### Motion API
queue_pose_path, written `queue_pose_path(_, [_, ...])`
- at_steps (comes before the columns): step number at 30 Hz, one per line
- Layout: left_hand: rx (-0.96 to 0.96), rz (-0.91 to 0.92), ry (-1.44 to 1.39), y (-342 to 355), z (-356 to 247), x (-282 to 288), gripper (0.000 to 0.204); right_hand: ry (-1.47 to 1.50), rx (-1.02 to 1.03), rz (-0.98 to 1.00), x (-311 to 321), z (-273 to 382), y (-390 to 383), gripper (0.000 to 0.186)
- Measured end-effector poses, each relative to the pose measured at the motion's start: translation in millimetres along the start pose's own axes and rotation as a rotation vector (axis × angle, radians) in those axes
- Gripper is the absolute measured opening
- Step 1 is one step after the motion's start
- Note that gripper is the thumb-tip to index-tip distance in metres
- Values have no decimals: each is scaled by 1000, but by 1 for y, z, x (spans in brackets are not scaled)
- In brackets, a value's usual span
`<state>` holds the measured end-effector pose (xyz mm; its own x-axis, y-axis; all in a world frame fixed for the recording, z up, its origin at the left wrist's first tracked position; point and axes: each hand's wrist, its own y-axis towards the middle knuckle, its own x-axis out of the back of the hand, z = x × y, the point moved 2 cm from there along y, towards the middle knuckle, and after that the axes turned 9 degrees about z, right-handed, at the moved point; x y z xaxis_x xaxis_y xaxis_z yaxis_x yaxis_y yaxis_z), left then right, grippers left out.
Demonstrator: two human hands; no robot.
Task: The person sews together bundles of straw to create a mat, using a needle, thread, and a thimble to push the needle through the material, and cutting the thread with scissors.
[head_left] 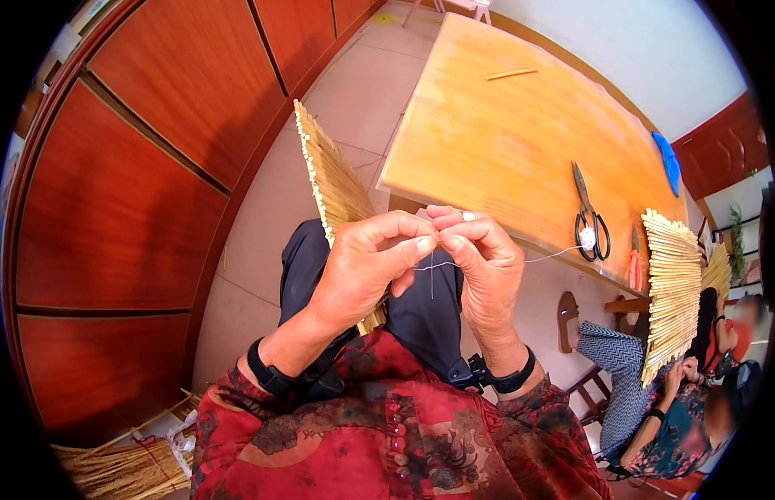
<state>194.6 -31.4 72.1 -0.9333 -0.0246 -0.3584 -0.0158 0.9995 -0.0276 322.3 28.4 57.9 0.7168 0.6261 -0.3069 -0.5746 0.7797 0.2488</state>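
Note:
My left hand [367,265] and my right hand [489,265] meet above my lap, fingertips pinched together on a thin white thread [542,257]. A loose end hangs below the fingers. Whatever else may be between the fingertips is too small to make out. To the right, the thread runs to a small white bundle [587,238] lying at the handles of the black scissors [584,204] on the table's near edge. A panel of bound straw-coloured stalks [336,177] stands upright against my legs, just beyond my left hand, which covers part of it.
The wooden table [504,142] carries a loose stalk [512,74], a red-handled tool [635,260] and a blue cloth [667,162]. Red-brown cabinets [104,217] line the left. Stalk bundles [121,468] lie at lower left. At right, people sit by another stalk panel [672,292].

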Motion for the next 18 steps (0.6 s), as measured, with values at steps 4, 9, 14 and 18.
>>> queue_pose_path(4, [-19,-10,-30,0,3,1,9,-8,77,-44,7,-1,2,9])
queue_pose_path(9, [-19,-19,-45,2,4,0,8,85,38,55,11,1,8,23])
queue_pose_path(14, [-41,26,-187,2,11,0,11,-140,22,282,-3,0,5,30])
queue_pose_path(18, [-26,-2,-240,2,12,-2,10,-102,71,163,0,-4,5,18])
